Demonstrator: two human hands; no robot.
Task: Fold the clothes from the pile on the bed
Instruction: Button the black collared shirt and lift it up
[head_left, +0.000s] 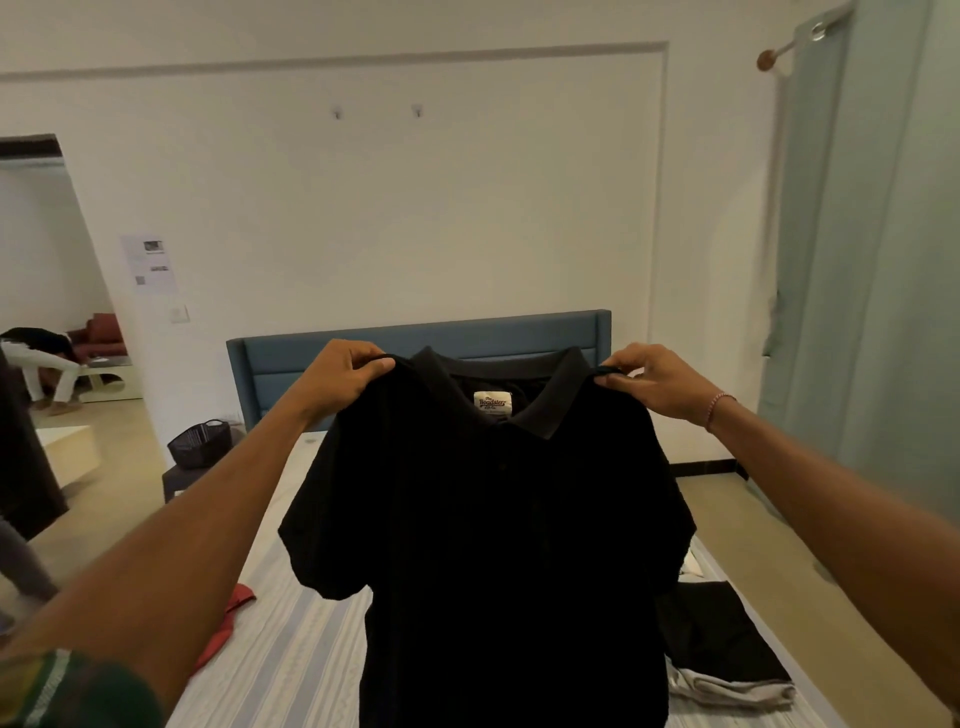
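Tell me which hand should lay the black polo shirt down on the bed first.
Probably neither alone: left hand and right hand each pinch a shoulder of the black polo shirt at equal height, so lowering both together onto the striped bed suits best.

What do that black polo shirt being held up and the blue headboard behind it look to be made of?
Black polo shirt: soft matte knit, probably cotton; it hangs limp from both hands, with a ribbed-looking collar and a woven neck label.
Blue headboard: seemingly padded upholstery, fabric or faux leather; horizontal stitched channels, dull sheen. The picture leaves which open.
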